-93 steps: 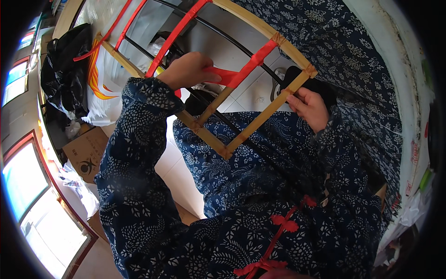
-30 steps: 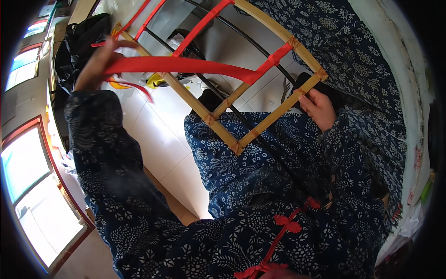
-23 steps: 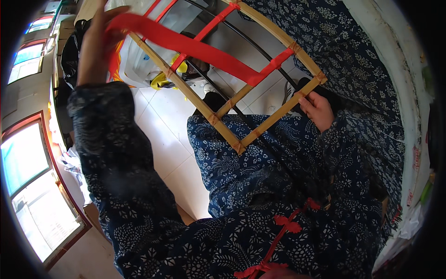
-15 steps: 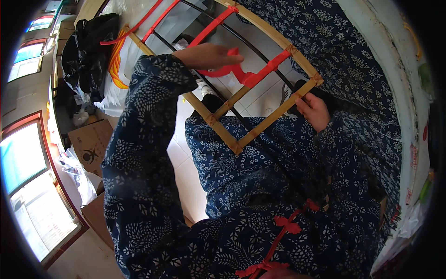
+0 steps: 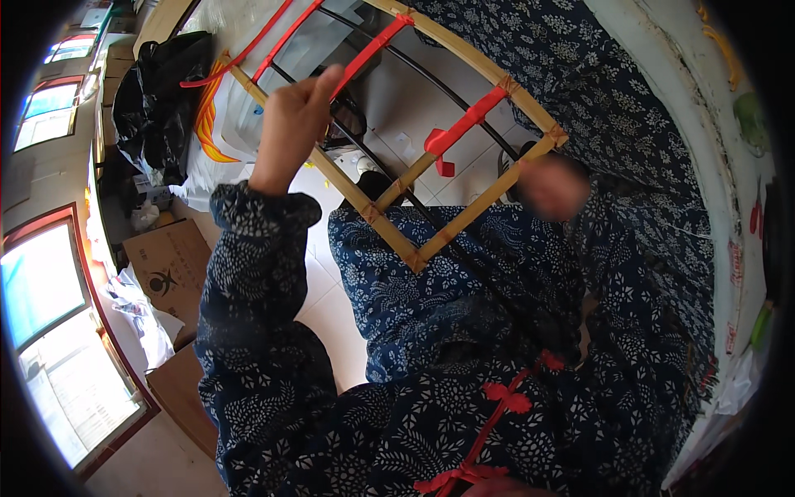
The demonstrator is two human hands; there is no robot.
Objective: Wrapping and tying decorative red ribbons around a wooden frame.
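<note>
Pale floor tiles [image 5: 331, 323] show beneath a bamboo frame [image 5: 472, 215], with a cardboard box [image 5: 170, 265] to the left. Near the frame's closest corner, a crossbar [image 5: 402, 184] slants up toward the frame's right edge; red ribbon [image 5: 460, 128] wraps its upper half, and a short tail hangs at mid-bar. That tail lies right of and below the left hand [image 5: 290, 132], nearer the right hand [image 5: 555, 186]. Left fingers are curled across the frame's left edge; whether they pinch anything is unclear. Right fingers, blurred, meet the right corner's near rail, their grip unreadable.
</note>
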